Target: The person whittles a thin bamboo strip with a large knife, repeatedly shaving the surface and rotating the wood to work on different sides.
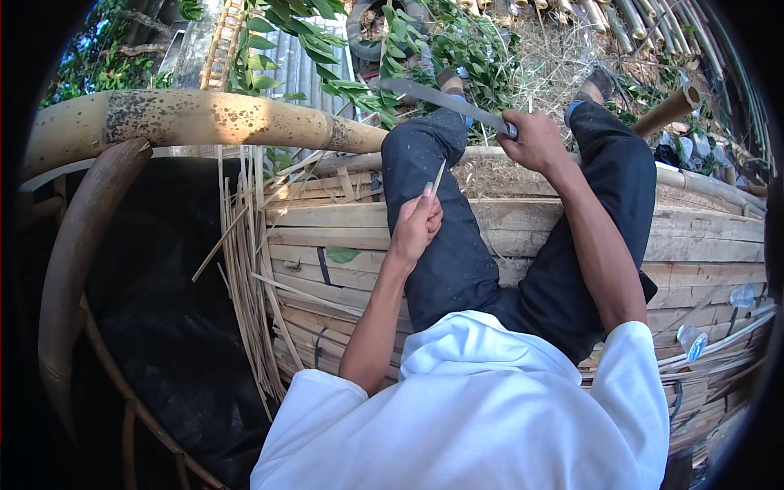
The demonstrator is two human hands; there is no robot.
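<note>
My left hand (417, 224) is closed round a thin, pale bamboo strip (438, 177) above my left thigh. The strip's pointed end sticks up past my thumb, and its lower part is hidden in the hand. My right hand (532, 140) grips the handle of a long knife (449, 101) over the gap between my knees. Its grey blade points up and to the left, across my left knee. Blade and strip are apart.
I sit on stacked bamboo slats (523, 214). Thin strips (245, 286) lie in a bundle at left, beside a thick bamboo pole (220, 118). Two plastic cups (691, 341) lie at right. Leafy branches (482, 57), a tyre (384, 33) and cut bamboo poles (645, 20) are ahead.
</note>
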